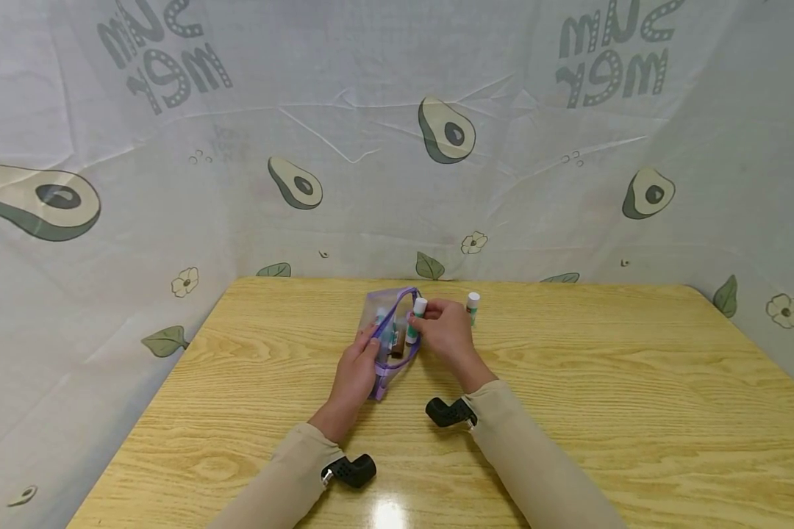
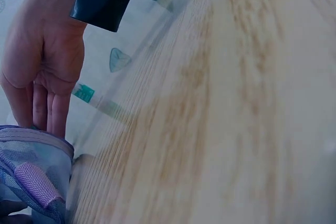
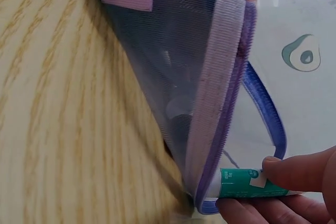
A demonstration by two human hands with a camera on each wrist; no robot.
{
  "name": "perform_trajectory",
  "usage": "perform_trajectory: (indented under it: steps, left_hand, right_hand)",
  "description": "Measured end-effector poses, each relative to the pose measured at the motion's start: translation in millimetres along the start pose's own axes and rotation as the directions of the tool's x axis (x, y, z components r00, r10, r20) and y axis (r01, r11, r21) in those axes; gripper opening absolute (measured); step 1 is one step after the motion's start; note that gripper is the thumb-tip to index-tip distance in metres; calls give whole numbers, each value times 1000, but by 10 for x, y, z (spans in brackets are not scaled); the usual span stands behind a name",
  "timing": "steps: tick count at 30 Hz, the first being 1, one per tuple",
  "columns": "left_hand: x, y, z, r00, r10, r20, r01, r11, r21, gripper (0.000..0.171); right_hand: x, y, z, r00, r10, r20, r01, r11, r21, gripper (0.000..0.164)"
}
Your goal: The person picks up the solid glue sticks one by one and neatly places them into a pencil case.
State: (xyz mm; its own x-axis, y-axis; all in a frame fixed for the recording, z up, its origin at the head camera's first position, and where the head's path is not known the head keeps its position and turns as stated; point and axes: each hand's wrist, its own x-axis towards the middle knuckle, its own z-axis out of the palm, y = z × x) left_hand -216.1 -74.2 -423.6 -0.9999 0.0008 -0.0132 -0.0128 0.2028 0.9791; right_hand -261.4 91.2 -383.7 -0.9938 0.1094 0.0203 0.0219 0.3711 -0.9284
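Observation:
My left hand (image 1: 356, 371) holds a purple mesh zipper pouch (image 1: 378, 303) tilted on its side, its mouth spread open toward the right. At that mouth, my right hand (image 1: 447, 329) pinches a glue stick (image 3: 244, 183) with a green label between thumb and fingers. The lower end of this stick is at the purple zipper edge (image 3: 226, 114) in the right wrist view. Inside the pouch I see a small dark brown item (image 1: 398, 345) and a white-and-teal item (image 1: 381, 314), partly hidden by mesh.
Another glue stick (image 1: 473, 300) with a white cap stands upright on the wooden table (image 1: 602, 382), just behind my right hand. A pale cloth (image 1: 370, 220) printed with avocados hangs along the back and sides of the table.

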Motion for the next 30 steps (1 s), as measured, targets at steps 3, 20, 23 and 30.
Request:
perform_trajectory:
  steps: [3, 20, 23, 30]
  left_hand:
    - [5, -8, 3, 1000, -8, 1, 8, 1000, -6, 51]
    - [21, 12, 2, 1000, -17, -5, 17, 1000, 8, 52]
    - [16, 12, 1, 1000, -19, -2, 19, 1000, 4, 52]
    - [11, 15, -12, 1000, -28, 5, 28, 1000, -3, 53]
  right_hand:
    - [8, 30, 13, 1000, 4, -1, -4, 1000, -8, 32]
    - [10, 56, 60, 997, 67, 28, -70, 992, 105, 37]
    - [11, 63, 71, 995, 94, 45, -101, 979, 177, 38]
    - [19, 89, 81, 992, 113, 55, -124, 959, 255, 38]
